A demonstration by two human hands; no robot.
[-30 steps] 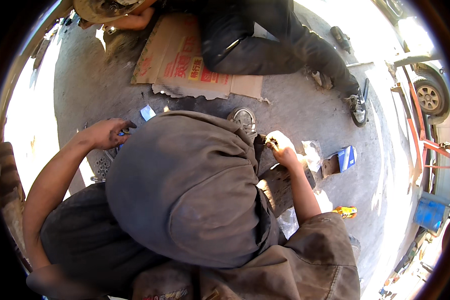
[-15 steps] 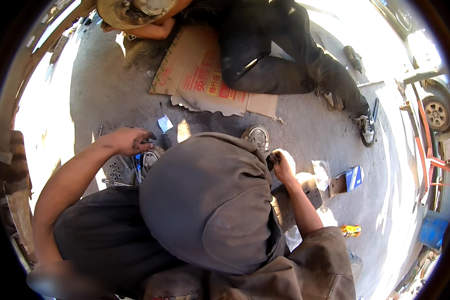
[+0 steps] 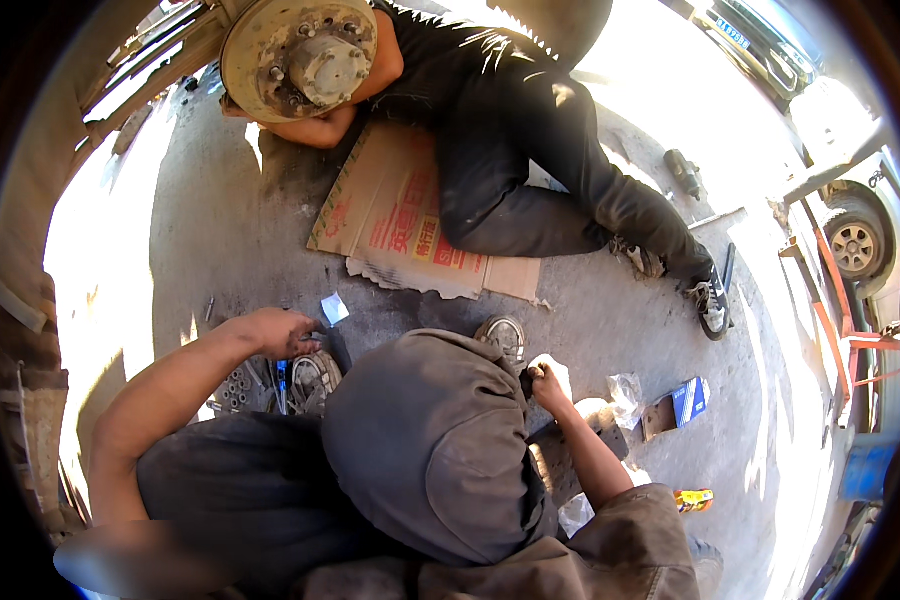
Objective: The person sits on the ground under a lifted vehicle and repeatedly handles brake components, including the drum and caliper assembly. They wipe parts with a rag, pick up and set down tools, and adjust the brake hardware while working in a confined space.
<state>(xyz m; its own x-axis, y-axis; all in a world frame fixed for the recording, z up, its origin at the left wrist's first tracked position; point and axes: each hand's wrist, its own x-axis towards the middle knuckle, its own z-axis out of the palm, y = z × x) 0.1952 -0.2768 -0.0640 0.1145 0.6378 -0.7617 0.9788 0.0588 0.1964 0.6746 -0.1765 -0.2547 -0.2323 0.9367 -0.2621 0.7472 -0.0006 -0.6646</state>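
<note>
My left hand [image 3: 286, 333] hangs over my left shoe [image 3: 316, 382], its blackened fingers loosely bent and apart. A dark bar [image 3: 338, 347] lies close to its fingertips; whether they touch cannot be told. Beside that shoe lie several metal sockets [image 3: 234, 388] and a blue-handled tool [image 3: 282, 376]. My right hand [image 3: 547, 383] is closed, thumb against fingers, around a small dark piece near my right shoe [image 3: 503, 337]; what it is stays hidden. Dark clothing [image 3: 435, 450] bulges between my arms and hides the ground there. Under the right forearm shows a dark block [image 3: 560, 455].
Another person in dark clothes [image 3: 520, 210] lies on flattened cardboard [image 3: 370, 225], head hidden behind a wheel hub [image 3: 310, 70]. At right are a plastic bag [image 3: 625, 400], a blue box [image 3: 690, 401] and a yellow-orange packet [image 3: 694, 500]. A blue-white packet [image 3: 335, 309] lies ahead.
The whole scene sits lower in the picture, showing more of the hub and the other person. My left fingers point further down; my right hand keeps its grip near the shoe.
</note>
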